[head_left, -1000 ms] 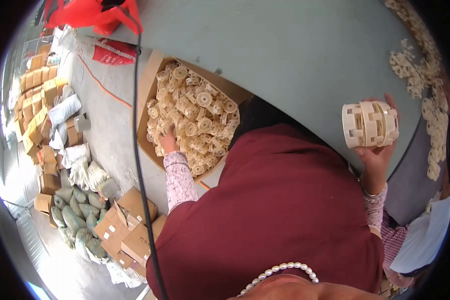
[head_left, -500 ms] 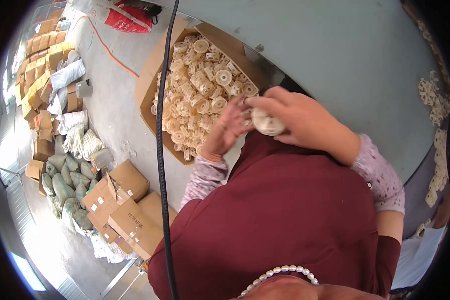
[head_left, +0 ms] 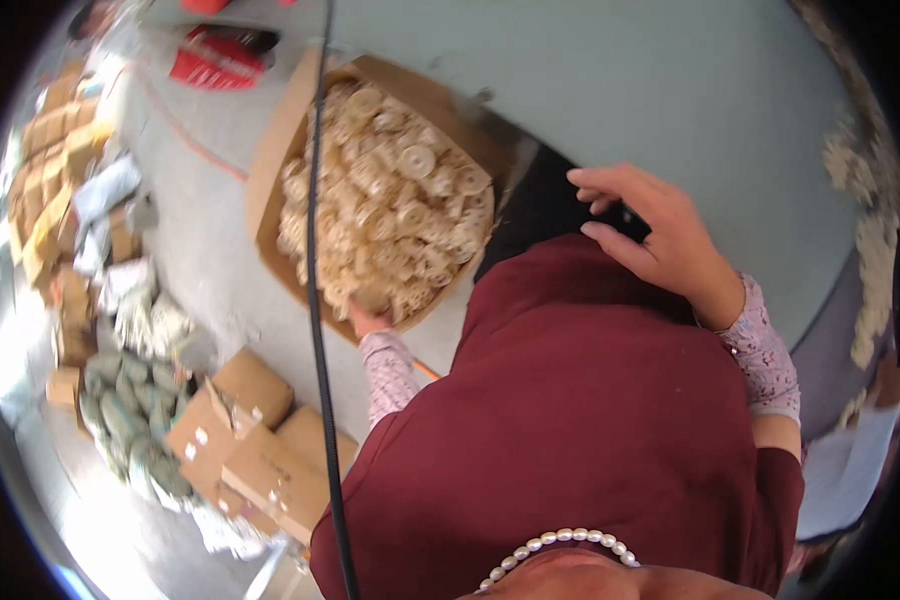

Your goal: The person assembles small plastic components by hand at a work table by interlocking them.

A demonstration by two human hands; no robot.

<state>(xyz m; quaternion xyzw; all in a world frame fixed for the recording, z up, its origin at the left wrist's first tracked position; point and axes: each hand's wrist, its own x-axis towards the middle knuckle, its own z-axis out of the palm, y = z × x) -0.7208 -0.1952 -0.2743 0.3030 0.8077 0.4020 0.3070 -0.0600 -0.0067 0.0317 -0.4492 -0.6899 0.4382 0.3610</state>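
My left hand (head_left: 369,318) reaches over the near edge of a cardboard box (head_left: 270,200) filled with cream, spool-like plastic pieces (head_left: 395,190). A round, darker-looking piece (head_left: 373,300) is right at its fingers. Motion blur hides whether those fingers grip it. My right hand (head_left: 642,218) hovers in front of me, near the edge of the grey-green table (head_left: 670,90). Its thumb and fingers are apart and hold nothing.
A black cable (head_left: 316,250) hangs across the view, in front of the box. Cartons (head_left: 260,440) and green sacks (head_left: 130,400) are stacked at the left. Strung-together pale pieces (head_left: 875,290) lie along the table's right side. A red bag (head_left: 215,62) sits on the floor beyond.
My hands have parted. The left moved down and left to the box, and the right drew to the right. The round cream piece that was between them is no longer there.
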